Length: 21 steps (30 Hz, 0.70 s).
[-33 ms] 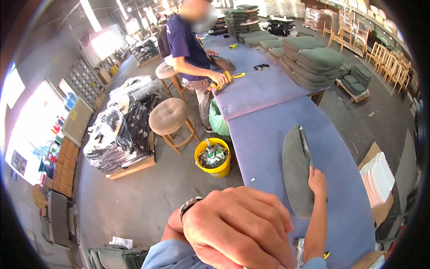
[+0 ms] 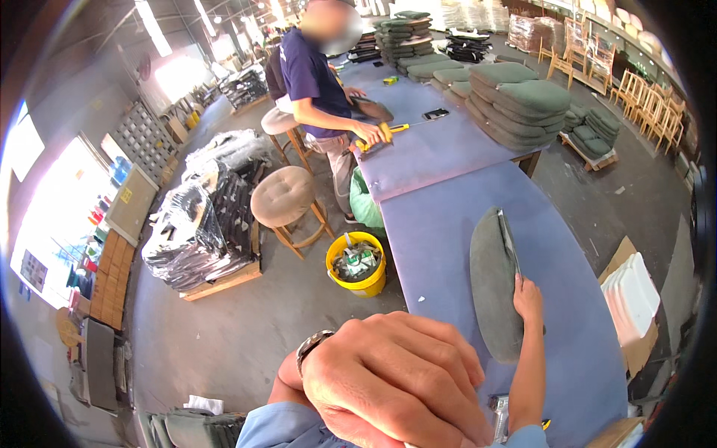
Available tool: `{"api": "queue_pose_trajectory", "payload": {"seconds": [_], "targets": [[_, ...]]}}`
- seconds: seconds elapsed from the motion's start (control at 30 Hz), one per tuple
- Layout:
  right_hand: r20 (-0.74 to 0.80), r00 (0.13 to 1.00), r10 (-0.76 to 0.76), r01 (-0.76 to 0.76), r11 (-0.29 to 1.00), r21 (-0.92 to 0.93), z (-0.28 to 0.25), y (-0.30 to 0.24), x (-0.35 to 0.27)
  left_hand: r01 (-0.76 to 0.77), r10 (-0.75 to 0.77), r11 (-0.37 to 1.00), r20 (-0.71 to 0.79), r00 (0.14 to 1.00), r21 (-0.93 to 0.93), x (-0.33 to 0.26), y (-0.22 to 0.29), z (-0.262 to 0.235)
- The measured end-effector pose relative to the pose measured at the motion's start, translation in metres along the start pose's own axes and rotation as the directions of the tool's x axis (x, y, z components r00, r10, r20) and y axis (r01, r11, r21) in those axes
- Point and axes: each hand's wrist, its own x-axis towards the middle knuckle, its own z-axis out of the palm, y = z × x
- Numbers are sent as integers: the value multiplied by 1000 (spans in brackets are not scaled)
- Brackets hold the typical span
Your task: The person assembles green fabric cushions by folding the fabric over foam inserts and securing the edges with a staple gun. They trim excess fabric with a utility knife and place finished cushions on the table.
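Note:
A dark green seat cushion stands out on the blue-covered table, its long edge running away from me. My right hand is closed on the cushion's right edge, where a strip of lighter lining shows. Very near the camera, my left hand, with a watch on its wrist, is curled closed; its fingertips and anything inside them are hidden. A silvery metal tool lies beside my right forearm, partly covered.
Across the table a co-worker's hand holds a yellow tool. Stacked green cushions and a phone lie on the far section. A yellow bucket of scraps and a padded stool stand left of the table.
My left hand has shifted very slightly. The co-worker's hand and yellow tool have moved a little to the right. My right hand and the cushion look unmoved.

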Motion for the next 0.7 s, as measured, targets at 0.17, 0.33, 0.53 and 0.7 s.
{"api": "queue_pose_trajectory", "payload": {"seconds": [0.17,0.33,0.53,0.7], "targets": [[-74,997,-33,38,998,56,-6,31,18,423,-428,900,38,903,108,1,36,37],[296,946,-135,145,989,-10,-28,9,12,909,-871,382,-395,293,-167,-140,8,56],[-5,954,-299,262,827,497,18,3,-15,851,-859,-230,-313,-406,-472,-340,-93,111],[-207,975,-85,217,580,785,59,-9,-50,572,-880,-197,-113,-461,-796,-398,-133,156]]}}
